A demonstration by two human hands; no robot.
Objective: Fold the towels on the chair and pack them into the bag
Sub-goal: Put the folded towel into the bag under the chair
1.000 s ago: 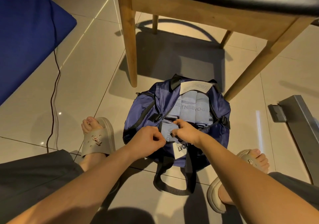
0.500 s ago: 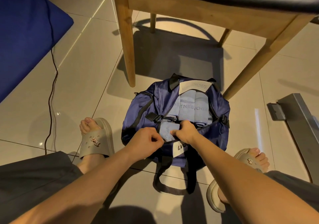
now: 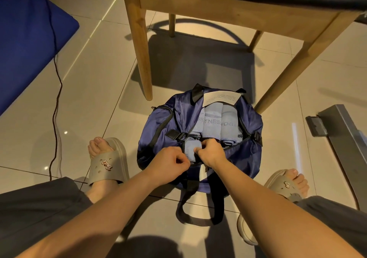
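Both the left hand (image 3: pixel 169 163) and right hand (image 3: pixel 211 152) have drawn closer, fingers pinching the near rim of the navy nylon bag (image 3: pixel 158 138) shut over rolled pale-blue towels (image 3: pixel 218 122), so packing looks nearly finished.

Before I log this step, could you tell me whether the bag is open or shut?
Open: the bag mouth gapes, showing rolled towels inside.

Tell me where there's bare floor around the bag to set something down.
Bare tile lies left of the bag, between the left sandal and the near chair leg, bordered farther left by the cord. More lies right of the bag, up to the metal bar. It is crowded at the bag's near edge, where the left hand, right hand and towels meet.
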